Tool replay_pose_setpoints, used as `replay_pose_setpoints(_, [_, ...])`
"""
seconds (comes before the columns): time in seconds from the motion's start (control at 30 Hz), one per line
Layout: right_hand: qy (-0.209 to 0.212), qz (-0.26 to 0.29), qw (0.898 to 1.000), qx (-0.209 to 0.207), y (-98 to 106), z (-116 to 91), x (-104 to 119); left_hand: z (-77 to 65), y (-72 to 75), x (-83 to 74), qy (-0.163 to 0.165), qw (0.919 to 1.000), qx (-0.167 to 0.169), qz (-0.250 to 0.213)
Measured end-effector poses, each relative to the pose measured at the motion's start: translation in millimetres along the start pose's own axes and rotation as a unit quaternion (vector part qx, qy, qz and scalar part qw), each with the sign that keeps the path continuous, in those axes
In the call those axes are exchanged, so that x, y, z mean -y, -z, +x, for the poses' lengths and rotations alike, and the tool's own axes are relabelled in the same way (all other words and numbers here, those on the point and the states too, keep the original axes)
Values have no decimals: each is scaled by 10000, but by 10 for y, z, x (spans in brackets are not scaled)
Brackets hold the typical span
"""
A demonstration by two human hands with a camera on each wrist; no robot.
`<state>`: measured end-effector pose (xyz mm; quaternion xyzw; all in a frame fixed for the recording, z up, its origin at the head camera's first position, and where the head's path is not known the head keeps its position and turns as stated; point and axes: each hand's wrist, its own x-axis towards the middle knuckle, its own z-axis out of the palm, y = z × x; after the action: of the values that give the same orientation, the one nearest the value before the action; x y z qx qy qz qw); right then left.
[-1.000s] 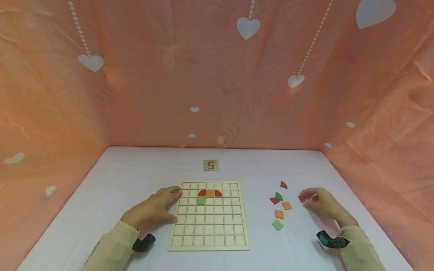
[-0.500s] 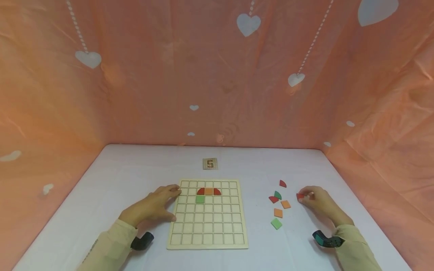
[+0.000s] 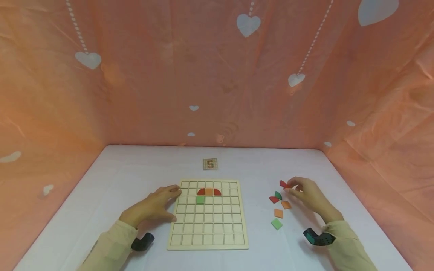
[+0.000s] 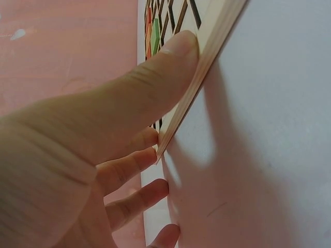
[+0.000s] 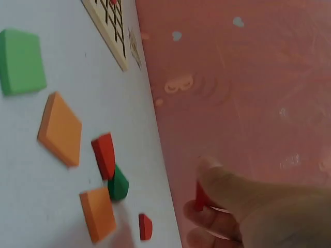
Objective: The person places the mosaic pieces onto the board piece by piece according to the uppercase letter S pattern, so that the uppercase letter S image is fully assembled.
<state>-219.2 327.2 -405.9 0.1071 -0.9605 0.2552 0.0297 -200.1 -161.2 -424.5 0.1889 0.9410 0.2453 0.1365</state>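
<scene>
My right hand pinches a red quarter-circle tile between thumb and fingers, raised above the table in the right wrist view. In the head view it overlaps another red quarter tile lying on the cloth. The wooden grid board lies flat at the middle front. Along its left edge rests my left hand, thumb on the rim and fingers extended. On the board, an orange square sits between two red quarter tiles, with a light green square below the left one.
Right of the board lie a dark green quarter tile, a red quarter tile, two orange squares and a light green square. A small pattern card lies behind the board. Pink curtain surrounds the white table.
My right hand, with the red quarter tile in it, has moved left and away from me, to the farthest loose red tile. The left hand stays at the board's edge.
</scene>
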Motion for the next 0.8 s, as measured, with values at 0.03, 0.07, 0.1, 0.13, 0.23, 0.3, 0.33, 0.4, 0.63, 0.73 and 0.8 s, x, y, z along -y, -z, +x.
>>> replay_pose_setpoints(0.03, [15,31,10000,-6,-10,16,32,-2,1,-2,-9,10000,0,1])
replay_pose_setpoints(0.07, [22,62,10000,-12,-19,30,63,-4,3,-7,-13,10000,1,-13])
replay_pose_setpoints(0.1, [40,81,10000,-23,-27,43,92,-6,4,-10,-20,10000,3,-5])
replay_pose_setpoints(0.13, [63,95,9999,-44,-35,56,120,-7,6,-13,-14,10000,3,-13])
replay_pose_setpoints(0.23, [165,132,9998,-63,-54,85,199,-14,7,-19,11,10000,9,2])
replay_pose_setpoints(0.3, [208,127,9997,-95,-68,101,250,-15,5,-15,11,10000,3,-3])
replay_pose_setpoints(0.33, [225,135,9996,-102,-74,106,276,-15,2,-14,9,10000,-4,-9])
replay_pose_setpoints(0.4, [197,168,9996,-58,-91,115,327,-13,-4,-8,-4,10000,-11,-18])
replay_pose_setpoints(0.63, [195,272,9993,188,-221,167,470,-3,-10,-5,69,10000,12,47])
replay_pose_setpoints(0.73, [273,284,9990,232,-297,188,520,-1,-3,-18,93,9999,15,73])
replay_pose_setpoints(0.8, [316,284,9988,237,-346,200,557,-4,3,-26,91,9999,22,81])
